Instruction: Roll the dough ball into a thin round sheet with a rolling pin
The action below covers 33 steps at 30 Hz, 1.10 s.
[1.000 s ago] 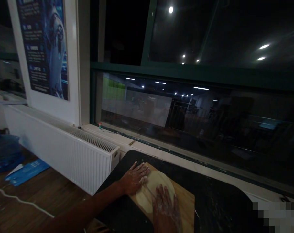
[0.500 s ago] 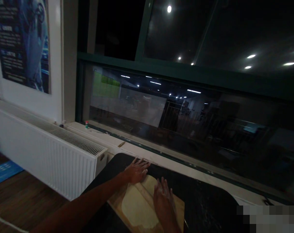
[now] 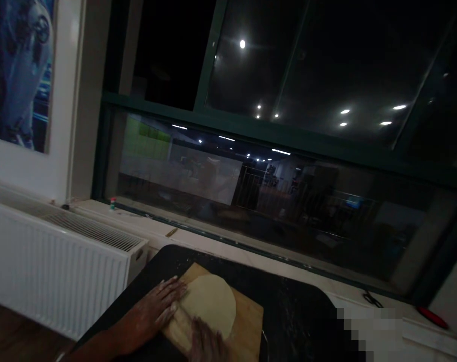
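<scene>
A flattened round sheet of pale dough (image 3: 213, 300) lies on a wooden board (image 3: 248, 314). My left hand (image 3: 156, 305), dusted with flour, rests at the board's left edge with its fingers stretched out. Low in the view is my right hand (image 3: 205, 344), its fingers extended and a little blurred, over the near part of the dough. Between the two hands shows a light rolling pin (image 3: 183, 318), lying across the near left side of the dough. Both palms lie flat over its ends, not wrapped around it. The undersides of the hands are hidden.
A black table (image 3: 288, 306) with flour traces carries the board and stands against the windowsill (image 3: 228, 246). At the left is a white radiator (image 3: 73, 271). A small red-and-green bottle (image 3: 112, 203) and a red object (image 3: 432, 318) sit on the sill.
Both hands and the rolling pin have moved back across the dough toward me, uncovering its far part. My view has turned slightly to the right.
</scene>
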Tool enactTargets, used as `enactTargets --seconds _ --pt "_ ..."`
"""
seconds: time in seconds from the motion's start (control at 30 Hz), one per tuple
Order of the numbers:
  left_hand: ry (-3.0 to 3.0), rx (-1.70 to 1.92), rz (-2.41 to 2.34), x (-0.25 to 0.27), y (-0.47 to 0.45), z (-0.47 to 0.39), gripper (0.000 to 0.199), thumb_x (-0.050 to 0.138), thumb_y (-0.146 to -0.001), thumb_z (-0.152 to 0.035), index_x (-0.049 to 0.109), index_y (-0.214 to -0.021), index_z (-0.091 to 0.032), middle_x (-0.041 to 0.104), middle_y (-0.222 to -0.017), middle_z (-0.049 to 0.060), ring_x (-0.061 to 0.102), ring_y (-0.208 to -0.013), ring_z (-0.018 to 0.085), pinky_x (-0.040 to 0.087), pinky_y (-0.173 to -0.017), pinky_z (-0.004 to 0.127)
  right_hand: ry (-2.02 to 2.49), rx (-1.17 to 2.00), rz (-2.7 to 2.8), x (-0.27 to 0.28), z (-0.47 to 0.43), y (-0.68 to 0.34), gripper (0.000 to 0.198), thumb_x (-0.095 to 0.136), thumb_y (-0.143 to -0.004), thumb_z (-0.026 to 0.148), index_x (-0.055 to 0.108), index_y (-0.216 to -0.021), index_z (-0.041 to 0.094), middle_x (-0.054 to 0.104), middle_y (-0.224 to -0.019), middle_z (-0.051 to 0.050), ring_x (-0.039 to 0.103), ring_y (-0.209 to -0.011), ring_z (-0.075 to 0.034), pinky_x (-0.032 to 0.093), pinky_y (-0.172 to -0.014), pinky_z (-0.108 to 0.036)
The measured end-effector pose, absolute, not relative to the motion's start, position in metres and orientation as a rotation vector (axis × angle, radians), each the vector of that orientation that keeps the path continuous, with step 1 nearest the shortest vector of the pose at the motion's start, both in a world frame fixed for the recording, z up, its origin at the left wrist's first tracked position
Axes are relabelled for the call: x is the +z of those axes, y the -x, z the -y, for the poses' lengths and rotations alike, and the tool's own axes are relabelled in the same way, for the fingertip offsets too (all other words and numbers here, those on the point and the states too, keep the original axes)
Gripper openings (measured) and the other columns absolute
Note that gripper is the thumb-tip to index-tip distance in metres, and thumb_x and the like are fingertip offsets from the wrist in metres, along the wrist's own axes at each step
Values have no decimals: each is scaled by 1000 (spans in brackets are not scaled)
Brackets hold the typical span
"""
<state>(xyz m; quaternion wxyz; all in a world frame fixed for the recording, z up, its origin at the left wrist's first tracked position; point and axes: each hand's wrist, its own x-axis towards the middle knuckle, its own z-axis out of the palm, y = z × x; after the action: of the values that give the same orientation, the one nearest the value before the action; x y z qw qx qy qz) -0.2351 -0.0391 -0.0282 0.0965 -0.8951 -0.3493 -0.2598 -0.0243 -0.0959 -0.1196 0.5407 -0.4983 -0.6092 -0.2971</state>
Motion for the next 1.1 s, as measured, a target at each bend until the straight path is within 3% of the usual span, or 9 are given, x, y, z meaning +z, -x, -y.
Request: enactTargets --seconds 0.1,0.2,0.3,0.43,0.53,0.67,0.83,0.93,1.1 --pt "2738 -821 1078 -11 235 52 36 45 -103 -36 57 -136 -30 65 -134 1 59 -122 19 43 -110 33 1302 -544 1658 -83 118 13 38 41 -91 18 69 -114 30 75 -100 -8 69 -90 -28 50 -79 -45" --pt "2758 -867 1138 -5 211 61 30 44 -103 -35 63 -125 -29 69 -121 1 62 -112 18 45 -104 32 1334 -526 1796 -64 127 -33 38 41 -91 15 67 -115 31 73 -103 -6 67 -92 -25 50 -81 -40" --pt "2745 -829 1055 -12 176 64 36 40 -105 -35 56 -136 -31 65 -132 1 58 -122 19 42 -108 34 1305 -667 1973 -72 125 -89 39 42 -93 12 66 -118 29 73 -109 -4 68 -99 -20 51 -86 -33" --pt "2660 -730 951 -21 135 39 48 39 -104 -34 38 -152 -31 51 -150 4 44 -140 24 28 -119 48 1661 -700 1974 -73 100 -128 40 42 -95 17 66 -124 28 63 -137 -5 56 -127 -26 45 -102 -41" --pt "2591 -629 1140 -19 112 2 46 39 -103 -32 45 -148 -27 50 -151 8 43 -140 29 31 -116 55 1948 -494 2014 -45 63 -130 45 37 -97 16 63 -132 24 53 -147 -7 45 -139 -26 34 -114 -46" --pt "2545 -523 1369 -18 96 -33 48 40 -100 -32 50 -145 -19 48 -151 14 41 -140 38 36 -109 65 2059 -215 2158 -4 11 -128 46 29 -101 22 58 -138 20 46 -152 -9 35 -145 -25 31 -115 -49" --pt "2521 -597 1319 -30 97 -13 54 44 -97 -28 42 -150 -21 42 -155 12 34 -145 35 28 -115 63 1911 -203 2257 -18 14 -139 47 27 -104 28 52 -143 22 40 -156 -6 31 -147 -23 29 -118 -48" --pt "2544 -682 1210 -33 104 27 56 42 -98 -25 35 -154 -25 43 -156 8 36 -144 32 28 -117 59 1736 -424 2205 -49 55 -146 47 30 -103 30 52 -143 19 43 -153 -7 35 -145 -26 32 -116 -49" --pt "2725 -711 1033 -27 129 103 61 41 -102 -32 18 -159 -29 36 -159 3 39 -143 26 33 -118 49 1483 -726 2057 -83 124 -142 42 39 -102 40 61 -134 23 64 -135 -6 60 -122 -26 42 -105 -45"
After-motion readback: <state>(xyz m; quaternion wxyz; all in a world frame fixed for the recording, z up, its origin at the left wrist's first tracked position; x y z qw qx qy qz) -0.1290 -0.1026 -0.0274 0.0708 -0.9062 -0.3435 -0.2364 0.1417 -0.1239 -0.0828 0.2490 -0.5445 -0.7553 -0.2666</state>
